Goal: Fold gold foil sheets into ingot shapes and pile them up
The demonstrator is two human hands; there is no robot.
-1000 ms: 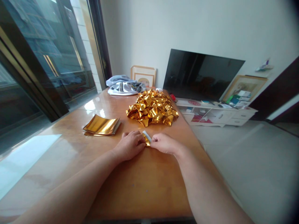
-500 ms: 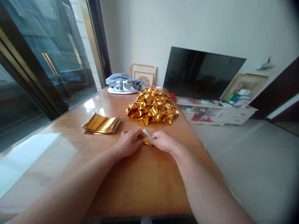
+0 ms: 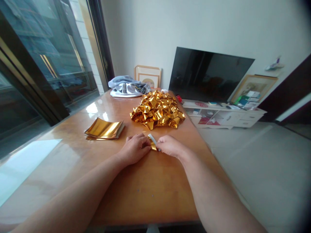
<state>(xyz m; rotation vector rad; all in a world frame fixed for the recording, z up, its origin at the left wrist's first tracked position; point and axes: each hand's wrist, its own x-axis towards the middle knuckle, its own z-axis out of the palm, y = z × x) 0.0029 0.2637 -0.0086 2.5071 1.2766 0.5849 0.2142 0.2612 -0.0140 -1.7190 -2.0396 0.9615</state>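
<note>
Between my hands, low over the wooden table [image 3: 150, 184], is a small piece of gold foil paper [image 3: 153, 144], partly folded, with a pale strip of its back showing along the upper right. My left hand [image 3: 136, 147] is closed on its left side, thumb and fingers together. The fingers of my right hand [image 3: 168, 145] pinch its right edge. Just beyond lies a heap of folded gold foil pieces [image 3: 159, 111]. A stack of flat gold foil sheets [image 3: 104, 128] rests to the left of my left hand.
Bundled pale blue cloth [image 3: 128, 87] lies at the table's far end. A pale sheet [image 3: 26, 168] covers part of the left side. Past the table's right edge stand a white low cabinet [image 3: 228, 118] and a large dark television [image 3: 210, 74]. Glass doors [image 3: 43, 58] are at the left.
The gold foil paper between my fingers looks flatter and narrower, its pale strip still showing. My hands stay in nearly the same place; the view has shifted slightly.
</note>
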